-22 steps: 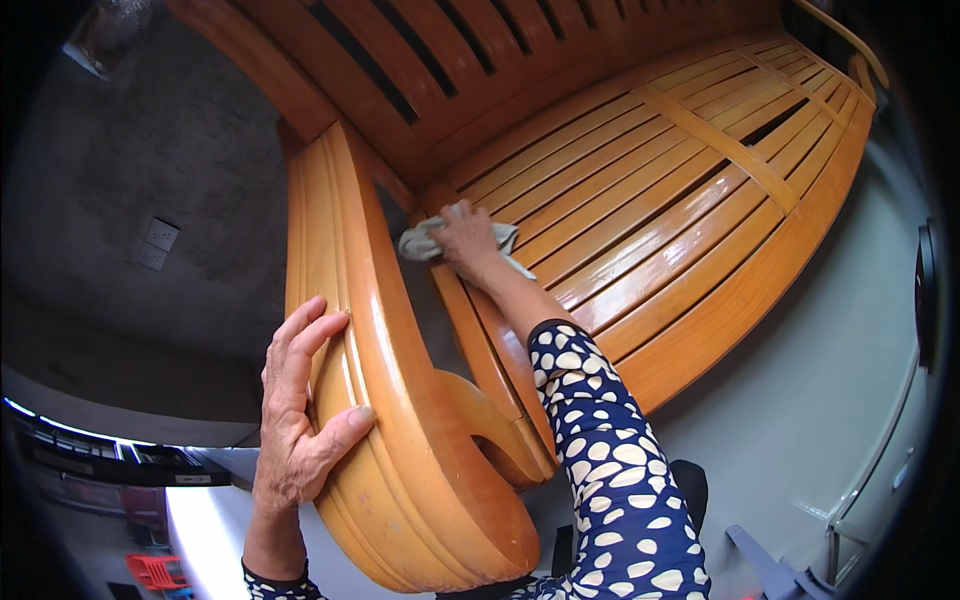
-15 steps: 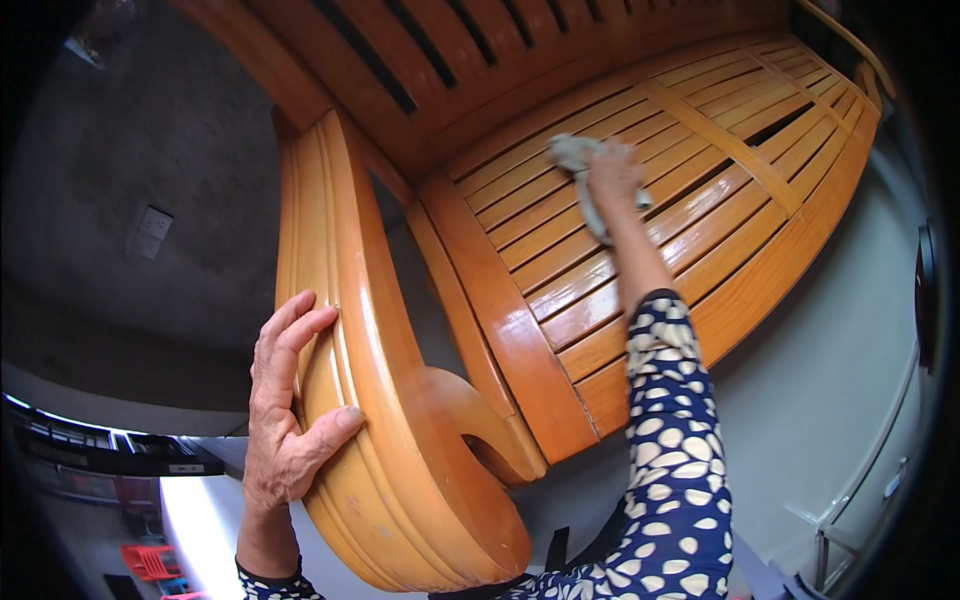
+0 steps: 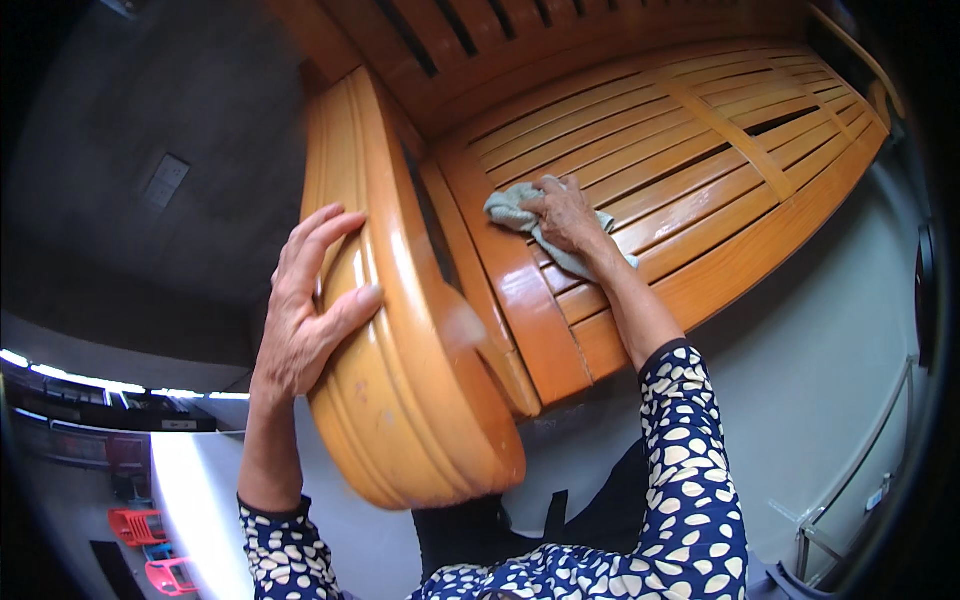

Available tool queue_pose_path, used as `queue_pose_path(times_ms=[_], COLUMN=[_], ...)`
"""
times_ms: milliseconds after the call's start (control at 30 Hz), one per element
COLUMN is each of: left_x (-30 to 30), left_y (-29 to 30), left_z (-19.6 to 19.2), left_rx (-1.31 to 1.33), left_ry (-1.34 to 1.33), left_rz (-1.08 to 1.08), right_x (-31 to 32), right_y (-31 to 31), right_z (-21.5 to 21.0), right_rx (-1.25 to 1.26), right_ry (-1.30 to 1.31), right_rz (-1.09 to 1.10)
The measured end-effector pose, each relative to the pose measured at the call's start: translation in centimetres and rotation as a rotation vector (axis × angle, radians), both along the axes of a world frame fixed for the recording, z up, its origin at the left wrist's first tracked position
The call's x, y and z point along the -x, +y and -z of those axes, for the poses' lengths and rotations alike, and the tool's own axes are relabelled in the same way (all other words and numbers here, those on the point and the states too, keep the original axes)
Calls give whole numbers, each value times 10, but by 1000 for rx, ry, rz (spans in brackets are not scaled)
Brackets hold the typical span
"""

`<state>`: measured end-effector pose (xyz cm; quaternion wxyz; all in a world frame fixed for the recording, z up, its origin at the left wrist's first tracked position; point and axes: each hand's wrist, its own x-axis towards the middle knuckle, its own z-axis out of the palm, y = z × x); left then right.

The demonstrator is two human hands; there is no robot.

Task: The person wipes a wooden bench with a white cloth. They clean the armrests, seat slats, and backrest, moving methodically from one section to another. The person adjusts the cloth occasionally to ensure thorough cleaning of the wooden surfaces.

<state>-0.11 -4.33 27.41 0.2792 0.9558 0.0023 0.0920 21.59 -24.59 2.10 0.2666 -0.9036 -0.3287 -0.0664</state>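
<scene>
A grey-green cloth (image 3: 513, 208) lies bunched on the slatted seat of a varnished wooden bench (image 3: 690, 190). My right hand (image 3: 568, 215) presses down on it near the seat's left end, with fingers curled over the fabric. Part of the cloth spreads out beneath my palm and wrist. On the left, my left hand (image 3: 308, 305) rests on the bench's thick, grooved armrest (image 3: 390, 330). Its thumb lies on top and its fingers stretch apart over the outer edge, holding nothing loose.
Behind the seat rises the bench's slatted backrest (image 3: 480, 50). A dark grey wall with a socket plate (image 3: 167, 180) stands to the left. Red plastic chairs (image 3: 138, 525) show at the lower left. Pale floor (image 3: 800, 350) runs along the bench's front.
My right hand has pulled the cloth left and nearer, toward the armrest end of the seat. My left hand keeps its place on the armrest while the whole view has shifted.
</scene>
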Motion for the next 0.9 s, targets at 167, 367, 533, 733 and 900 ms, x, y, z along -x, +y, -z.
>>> queue_pose_path(times_ms=[167,367,533,733,900], left_x=[8,12,10,8,3], left_y=[3,8,4,8,-3], left_z=[1,1,1,3,2], left_rx=[46,12,33,44,120], left_ry=[-21,-21,-34,-8,8], left_rz=[-2,7,49,23,20], right_x=[101,204,226,113,19], right_y=[-5,-40,-5,77,138], right_z=[-33,-87,-126,-161,-152], right_rx=[-192,-1315,-1397,-1254,-1396], right_ry=[11,1141,706,497,815], right_rz=[-130,-37,-326,-212,-43])
